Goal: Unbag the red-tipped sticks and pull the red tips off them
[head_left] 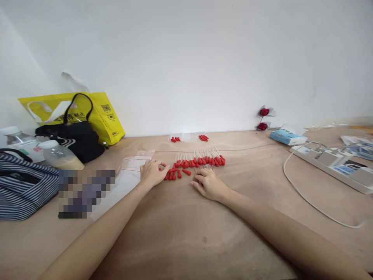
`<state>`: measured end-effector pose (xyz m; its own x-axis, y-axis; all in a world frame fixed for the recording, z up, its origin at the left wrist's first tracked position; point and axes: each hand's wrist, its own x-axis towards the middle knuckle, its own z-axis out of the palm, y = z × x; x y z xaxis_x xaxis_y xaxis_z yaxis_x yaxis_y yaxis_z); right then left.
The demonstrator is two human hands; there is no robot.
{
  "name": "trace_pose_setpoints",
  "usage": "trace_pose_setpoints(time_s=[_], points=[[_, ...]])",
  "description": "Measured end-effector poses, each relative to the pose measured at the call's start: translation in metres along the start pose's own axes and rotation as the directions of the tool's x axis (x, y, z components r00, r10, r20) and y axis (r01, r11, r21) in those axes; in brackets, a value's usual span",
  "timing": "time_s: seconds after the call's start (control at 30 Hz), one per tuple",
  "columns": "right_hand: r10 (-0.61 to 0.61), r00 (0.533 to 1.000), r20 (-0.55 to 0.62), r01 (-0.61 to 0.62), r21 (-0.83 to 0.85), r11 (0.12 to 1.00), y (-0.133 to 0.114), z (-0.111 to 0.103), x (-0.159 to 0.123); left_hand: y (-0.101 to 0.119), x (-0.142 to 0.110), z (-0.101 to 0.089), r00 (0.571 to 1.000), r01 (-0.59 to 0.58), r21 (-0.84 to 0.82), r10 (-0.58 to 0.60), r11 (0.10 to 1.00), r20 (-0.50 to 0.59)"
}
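Note:
Pinched in my left hand point(154, 172) is a red rubber bulb, mostly hidden by the fingers. Several loose red dropper bulbs point(174, 175) lie just right of that hand. My right hand point(210, 184) rests palm down on the table, thumb apart from the bent fingers. Its fingertips reach onto clear thin tubes point(207, 167), which the hand partly covers. Beyond both hands runs a row of droppers point(201, 160), red bulbs toward me and clear stems pointing to the wall. A clear plastic zip bag point(132, 165) lies flat beside my left hand.
Another clear bag point(188, 137) with red bulbs lies by the wall. At left stand a yellow bag point(112, 122), a black bag point(84, 140), a bottle point(62, 155) and a striped bag point(26, 190). Rightward are tissues point(287, 137), a power strip point(335, 165) and a looping cable point(309, 206).

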<state>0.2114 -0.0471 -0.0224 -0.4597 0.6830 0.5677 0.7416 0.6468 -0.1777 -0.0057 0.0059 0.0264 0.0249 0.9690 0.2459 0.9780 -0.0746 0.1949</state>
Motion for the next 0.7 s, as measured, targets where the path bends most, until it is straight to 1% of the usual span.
trace_pose_setpoints(time_s=[0.07,0.2,0.3,0.4,0.5,0.57,0.63,0.67,0.7], points=[[-0.008,0.999,-0.042,0.008,0.006,1.000,0.001,0.000,0.000,0.007,0.013,0.002,0.997,0.040,0.037,-0.042,0.999,0.072],[-0.013,0.982,-0.189,0.014,0.001,1.000,0.007,-0.006,-0.006,0.019,0.036,0.009,0.982,0.080,0.063,-0.089,0.995,0.166],[-0.003,0.960,-0.280,-0.001,-0.016,1.000,0.018,-0.015,-0.014,0.027,0.046,0.013,0.971,0.108,0.086,-0.124,0.990,0.205],[0.008,0.949,-0.316,-0.027,-0.057,0.998,0.031,-0.024,-0.023,0.032,0.049,0.010,0.968,0.115,0.105,-0.135,0.988,0.210],[0.016,0.953,-0.302,-0.059,-0.136,0.989,0.038,-0.029,-0.029,0.032,0.044,0.000,0.984,0.085,0.118,-0.102,0.989,0.145],[0.006,0.956,-0.293,-0.064,-0.186,0.980,0.037,-0.030,-0.029,0.031,0.033,-0.009,0.997,0.041,0.126,-0.050,0.991,0.067],[-0.013,0.954,-0.298,-0.053,-0.212,0.976,0.035,-0.029,-0.029,0.030,0.018,-0.017,0.998,-0.038,0.139,0.045,0.990,-0.048],[-0.021,0.951,-0.308,-0.049,-0.217,0.975,0.033,-0.029,-0.028,0.030,0.009,-0.020,0.986,-0.101,0.149,0.119,0.984,-0.119],[-0.027,0.947,-0.321,-0.048,-0.221,0.974,0.030,-0.028,-0.027,0.030,0.000,-0.021,0.949,-0.199,0.167,0.233,0.966,-0.215]])
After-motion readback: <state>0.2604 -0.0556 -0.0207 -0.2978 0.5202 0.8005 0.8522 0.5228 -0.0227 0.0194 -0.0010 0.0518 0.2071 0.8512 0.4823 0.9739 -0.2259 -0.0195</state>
